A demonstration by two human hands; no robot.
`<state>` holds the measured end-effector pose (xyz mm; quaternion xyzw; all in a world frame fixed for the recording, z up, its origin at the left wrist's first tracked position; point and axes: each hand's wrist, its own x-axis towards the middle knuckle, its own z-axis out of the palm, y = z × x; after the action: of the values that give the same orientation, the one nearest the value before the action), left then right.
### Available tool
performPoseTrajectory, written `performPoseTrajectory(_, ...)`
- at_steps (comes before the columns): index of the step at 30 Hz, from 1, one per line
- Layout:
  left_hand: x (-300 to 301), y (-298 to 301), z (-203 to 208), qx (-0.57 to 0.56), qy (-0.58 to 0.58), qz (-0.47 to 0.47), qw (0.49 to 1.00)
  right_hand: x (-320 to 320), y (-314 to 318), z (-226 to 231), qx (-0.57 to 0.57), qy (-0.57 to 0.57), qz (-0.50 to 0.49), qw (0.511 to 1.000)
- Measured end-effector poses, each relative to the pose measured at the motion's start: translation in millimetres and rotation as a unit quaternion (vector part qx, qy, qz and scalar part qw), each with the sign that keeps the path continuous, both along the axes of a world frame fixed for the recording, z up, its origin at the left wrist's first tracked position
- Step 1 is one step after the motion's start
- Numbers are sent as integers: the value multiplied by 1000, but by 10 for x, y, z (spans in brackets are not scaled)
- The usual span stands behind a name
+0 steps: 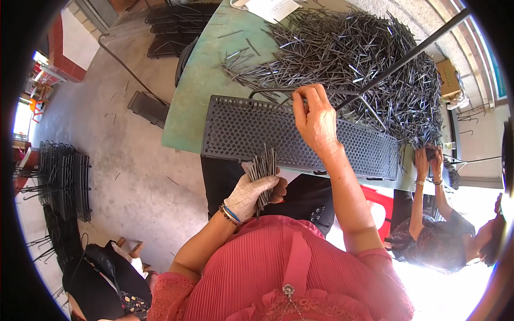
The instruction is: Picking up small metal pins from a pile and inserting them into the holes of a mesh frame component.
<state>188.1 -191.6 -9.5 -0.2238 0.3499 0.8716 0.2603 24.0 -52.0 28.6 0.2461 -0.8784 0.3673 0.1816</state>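
Pink blouse (251,257), black perforated tray (235,128), left fingers (266,185) gripping thin dark strips (262,163), right fingers (299,111) bent, hold unclear

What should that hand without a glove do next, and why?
Maybe the right hand should reach to the bundle of thin dark sticks and pinch one: the gloved left hand holds many, their ends poking up by the black perforated tray, and the right hand is nearby, at a bent rod. Whether it already pinches one is unclear.
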Motion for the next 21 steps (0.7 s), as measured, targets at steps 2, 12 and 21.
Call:
performPoseTrajectory(2, 0, -12, -33, 8, 3, 2, 1000, -10, -4, -27, -3, 4, -4, 1000)
performPoseTrajectory(12, 17, -7, -71, 11, 11, -3, 1000, 5, 3, 6, 22, 17, 6, 1000)
performPoseTrajectory(21, -4, -7, -49, -2, 3, -15, 1000, -11, -51, -153, 115, 13, 15, 993)
